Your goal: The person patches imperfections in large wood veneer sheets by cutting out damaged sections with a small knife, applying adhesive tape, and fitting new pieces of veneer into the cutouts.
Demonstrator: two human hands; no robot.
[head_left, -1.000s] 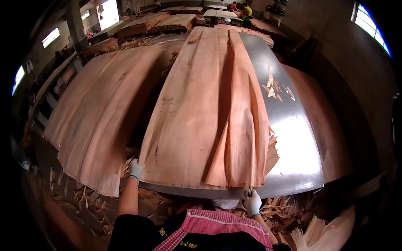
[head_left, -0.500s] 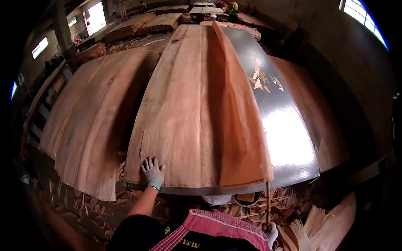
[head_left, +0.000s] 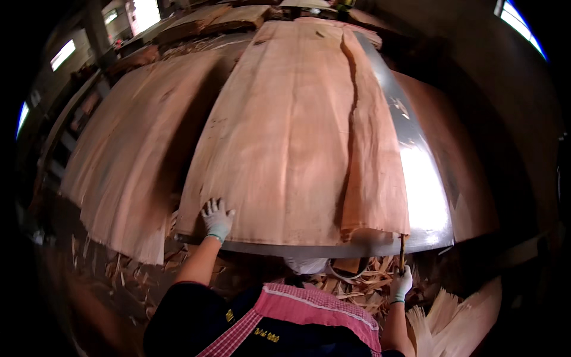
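Head view looks down on a large pale veneer sheet (head_left: 297, 137) lying on a shiny metal table (head_left: 425, 196), split lengthwise toward its right side. Left hand (head_left: 217, 219) (in a white glove) rests flat with fingers spread on the sheet's near left corner, while the right hand (head_left: 401, 284), below the table's edge, is closed around a thin upright wood strip (head_left: 402, 253); veneer scraps (head_left: 357, 284) litter the floor beneath.

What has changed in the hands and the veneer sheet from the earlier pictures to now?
The left hand moved from the sheet's left corner onto the veneer sheet and now lies flat on its near edge. The raised fold in the sheet has flattened. The right hand dropped below the table edge, gripping a thin stick. The metal table and side stacks stayed.
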